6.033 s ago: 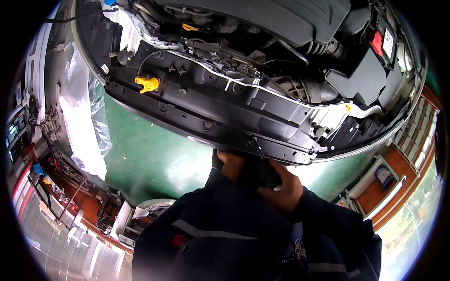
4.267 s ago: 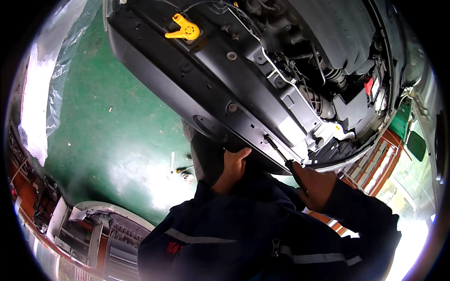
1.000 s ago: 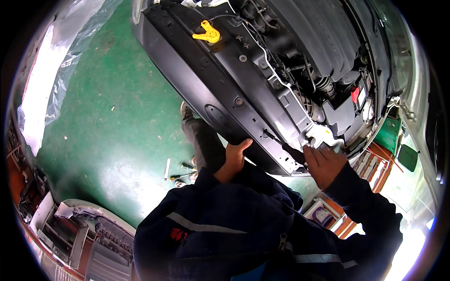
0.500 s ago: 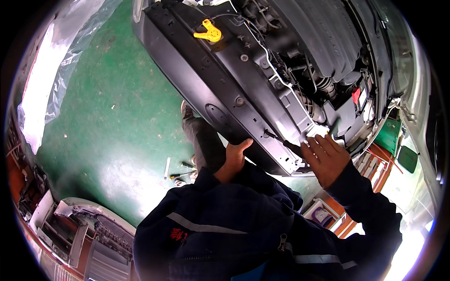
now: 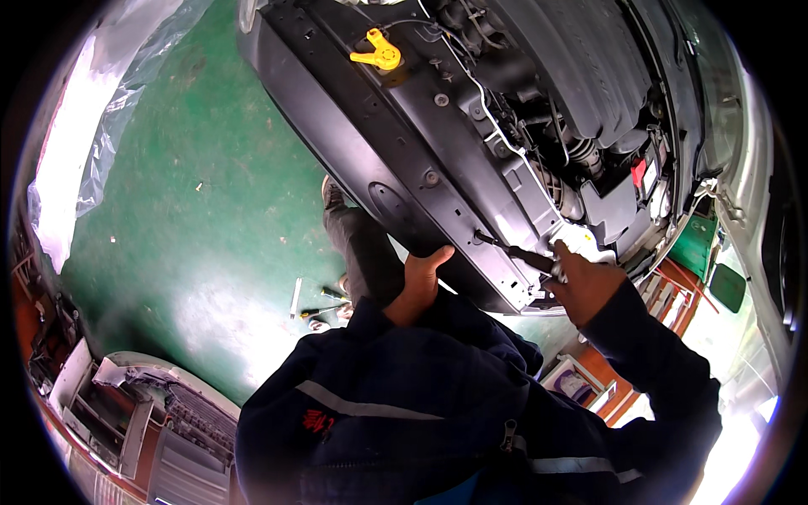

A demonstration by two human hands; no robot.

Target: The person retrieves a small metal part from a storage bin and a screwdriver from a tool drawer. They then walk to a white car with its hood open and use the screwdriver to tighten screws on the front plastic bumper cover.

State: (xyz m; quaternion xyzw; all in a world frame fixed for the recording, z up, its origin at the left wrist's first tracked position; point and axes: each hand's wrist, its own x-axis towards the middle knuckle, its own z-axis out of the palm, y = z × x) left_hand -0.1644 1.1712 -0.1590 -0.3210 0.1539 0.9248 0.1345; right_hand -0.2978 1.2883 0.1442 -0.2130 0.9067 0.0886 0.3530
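Observation:
A car's black front bumper runs diagonally below the uncovered engine bay. At its near outer edge my left hand grips it, thumb over the edge and the other fingers hidden behind it. My right hand is curled round the rear end of a black-handled tool with a thin dark shaft; whether it is a screwdriver or a ratchet cannot be made out. The shaft's tip meets a hole in the bumper's top panel. A yellow lever-shaped piece sits farther along that panel.
Several hand tools lie on the green floor beside my foot. Clear plastic sheeting hangs at the far left. Removed car parts stand at lower left. A shelf and a green bin are at right.
My right hand has gone from fingers stretched over the tool's handle to fingers curled round its rear end, baring more of the handle. My left hand stays on the bumper.

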